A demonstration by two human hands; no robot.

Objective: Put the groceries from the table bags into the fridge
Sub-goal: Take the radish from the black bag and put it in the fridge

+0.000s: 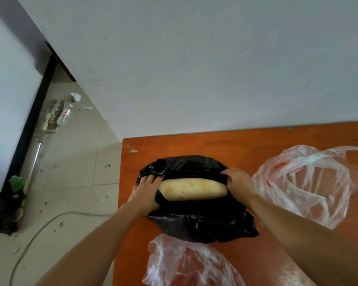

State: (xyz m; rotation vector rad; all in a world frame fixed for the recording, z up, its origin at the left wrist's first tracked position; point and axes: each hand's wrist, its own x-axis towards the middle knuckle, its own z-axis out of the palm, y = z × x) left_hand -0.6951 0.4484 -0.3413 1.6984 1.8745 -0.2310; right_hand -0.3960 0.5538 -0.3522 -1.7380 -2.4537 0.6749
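Floor, far left: tiled floor (77, 182) with litter; a plastic bottle (65, 116) lies near the wall, and a grey cable (48, 222) curves across.
Left hand (146, 191): my fingers are curled over the left edge of the black bag (196, 221), gripping the plastic.
Black bag: on the orange table (246, 141), near its left edge, mouth spread between my hands.
Pale vegetable (192, 189): long, lying crosswise inside the open mouth, one end at each hand.
Near clear bag (190, 265): crumpled at the table's front, touching the black bag; reddish contents, kind unclear.
Right hand (239, 180): my fingers are gripping the bag's right edge.
Far clear bag (310, 182): red print, just beside my right forearm.
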